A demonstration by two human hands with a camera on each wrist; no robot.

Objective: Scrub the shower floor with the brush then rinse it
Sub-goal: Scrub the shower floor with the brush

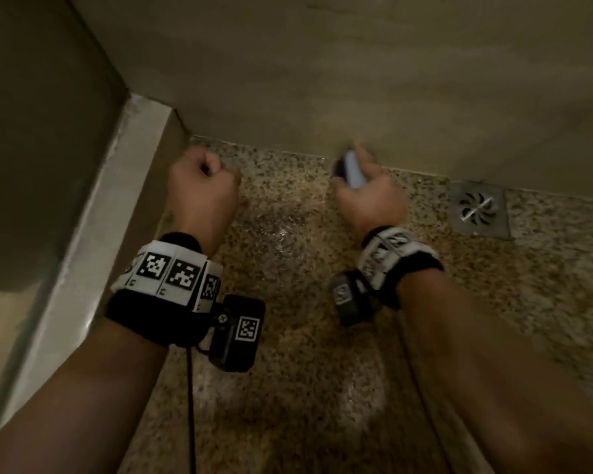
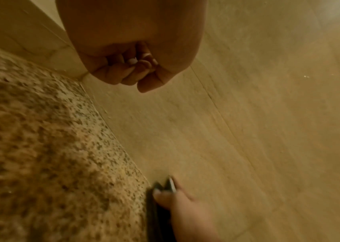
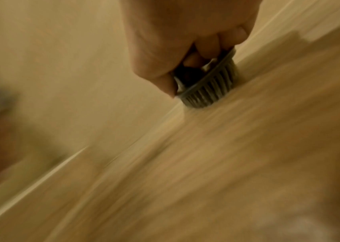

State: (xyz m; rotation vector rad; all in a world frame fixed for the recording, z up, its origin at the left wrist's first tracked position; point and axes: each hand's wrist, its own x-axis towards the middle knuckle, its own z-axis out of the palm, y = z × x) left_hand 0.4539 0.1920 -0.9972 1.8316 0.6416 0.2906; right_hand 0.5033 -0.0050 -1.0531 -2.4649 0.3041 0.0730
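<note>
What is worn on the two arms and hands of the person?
Both hands are bare, the forearms without sleeves. Each wrist carries a black band wrapped with white tags printed with black square codes, and a black camera box bearing one more code. A thin black cable hangs from the left one.

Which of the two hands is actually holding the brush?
The right hand: it grips the brush, bristles down on the speckled floor where it meets the wall. The left hand is a bare fist, holding nothing.

Head view looks down; wrist views sit close, sharing the floor-wall edge (image 2: 123, 147).
</note>
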